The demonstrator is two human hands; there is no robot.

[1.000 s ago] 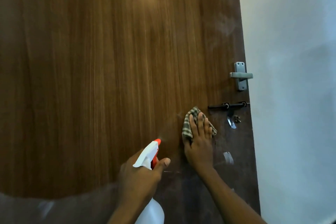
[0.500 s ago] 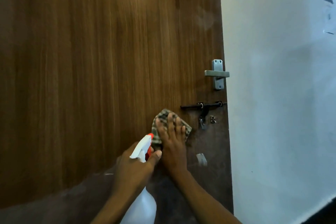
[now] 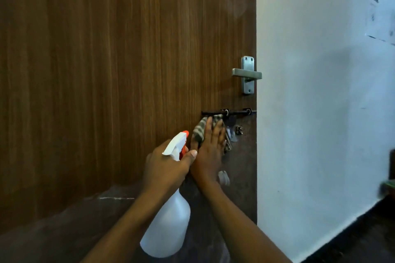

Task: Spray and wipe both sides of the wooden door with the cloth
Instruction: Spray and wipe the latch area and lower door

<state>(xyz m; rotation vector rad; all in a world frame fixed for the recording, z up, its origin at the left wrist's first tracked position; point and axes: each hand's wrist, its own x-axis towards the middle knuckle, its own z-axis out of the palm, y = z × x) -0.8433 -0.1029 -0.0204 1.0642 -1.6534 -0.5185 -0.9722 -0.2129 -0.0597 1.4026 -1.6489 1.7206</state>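
We have carried the checked grey-green cloth [image 3: 198, 132] up the brown wood-grain door [image 3: 106, 70]. A second ago it lay below and left of the black sliding bolt [image 3: 226, 112]; now its top edge sits right under the bolt's bar, close to the door's right edge and below the grey metal lever handle [image 3: 246, 74].

Our right hand [image 3: 210, 151] presses the cloth flat against the wood, its fingers [image 3: 210, 128] straight and spread over the fabric rather than curled round it. Our left hand [image 3: 165, 166] has closed in beside it, the thumb all but touching the right hand. Its fingers are clenched round the neck of the white plastic spray bottle with the orange nozzle [image 3: 168, 226], which points at the door just left of the cloth.

We judge the wiping of this face is well under way, and the stroke has reached the hardware. The cloth now has to work around the bolt and its fittings, where a fold could snag. The door's lower part looks darker; we cannot tell whether that is damp or shadow. The other face is not in view, so we take it as still to do.
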